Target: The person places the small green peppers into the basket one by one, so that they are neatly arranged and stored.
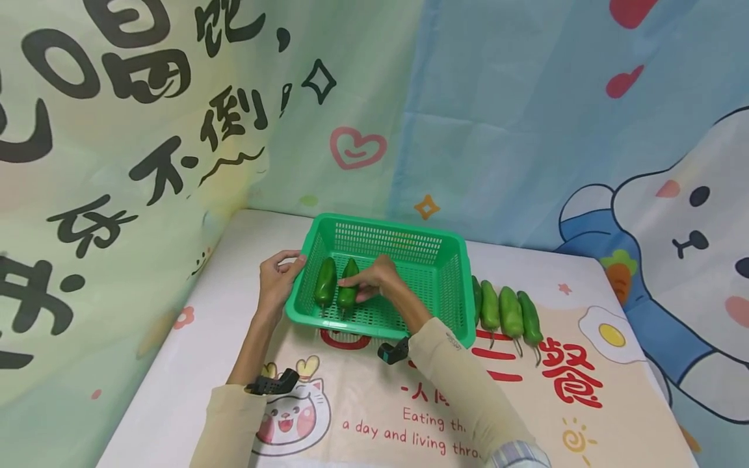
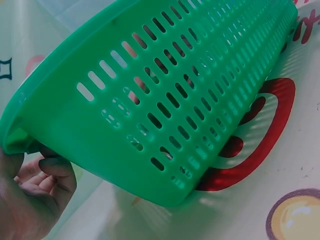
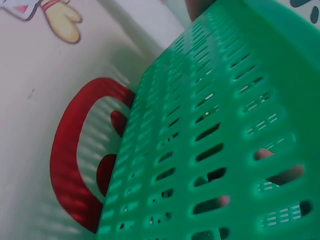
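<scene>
A green plastic basket (image 1: 421,276) with slotted walls sits on the table. At its left rim, my left hand (image 1: 277,283) grips the edge; the left wrist view shows that hand (image 2: 35,195) with curled fingers under the rim. My right hand (image 1: 379,276) reaches into the basket and pinches a green pepper (image 1: 346,300) between thumb and fingers. Beside it, to the left, another green pepper (image 1: 325,283) lies on the basket floor, its stem toward me. From the right wrist, the basket wall (image 3: 225,110) hides most of that hand; only bits of skin show through the slots.
Several green peppers (image 1: 510,312) lie side by side on the table, just right of the basket, stems toward me. A printed cloth (image 1: 409,396) covers the table (image 1: 193,364). Printed curtains (image 1: 486,130) hang behind and to the left.
</scene>
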The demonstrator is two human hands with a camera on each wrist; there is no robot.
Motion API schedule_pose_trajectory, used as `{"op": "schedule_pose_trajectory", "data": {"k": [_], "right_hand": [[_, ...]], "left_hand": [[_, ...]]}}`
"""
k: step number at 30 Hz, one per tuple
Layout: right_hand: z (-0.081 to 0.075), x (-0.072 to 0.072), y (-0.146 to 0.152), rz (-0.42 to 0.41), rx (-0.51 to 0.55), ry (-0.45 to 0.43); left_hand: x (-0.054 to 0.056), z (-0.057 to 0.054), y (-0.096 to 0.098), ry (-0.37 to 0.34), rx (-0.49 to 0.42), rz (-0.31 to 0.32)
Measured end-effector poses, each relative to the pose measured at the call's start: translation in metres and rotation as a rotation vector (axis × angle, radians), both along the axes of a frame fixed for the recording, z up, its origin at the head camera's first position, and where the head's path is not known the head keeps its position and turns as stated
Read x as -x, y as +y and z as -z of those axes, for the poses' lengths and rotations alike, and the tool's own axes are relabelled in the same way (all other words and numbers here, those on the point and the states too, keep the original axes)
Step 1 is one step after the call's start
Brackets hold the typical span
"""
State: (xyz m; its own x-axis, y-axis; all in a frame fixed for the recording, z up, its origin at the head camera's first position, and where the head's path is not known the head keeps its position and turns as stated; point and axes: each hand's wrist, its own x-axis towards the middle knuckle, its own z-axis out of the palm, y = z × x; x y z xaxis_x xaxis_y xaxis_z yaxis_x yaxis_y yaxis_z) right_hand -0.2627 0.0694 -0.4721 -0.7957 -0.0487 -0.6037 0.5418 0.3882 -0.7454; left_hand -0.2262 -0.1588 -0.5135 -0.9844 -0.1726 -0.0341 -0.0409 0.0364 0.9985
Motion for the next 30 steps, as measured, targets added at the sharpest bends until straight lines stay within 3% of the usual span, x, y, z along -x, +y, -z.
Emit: {"op": "schedule_pose_trajectory", "data": {"k": [17, 30], "right_hand": [[0.011, 0.001, -0.015, 0.005, -0.134, 0.062], [0.011, -0.004, -0.018, 0.068, -0.093, 0.103]], "left_hand": [[0.001, 0.0, -0.001, -0.011, -0.02, 0.009], [0.0, -0.001, -0.001, -0.019, -0.046, 0.02]]}}
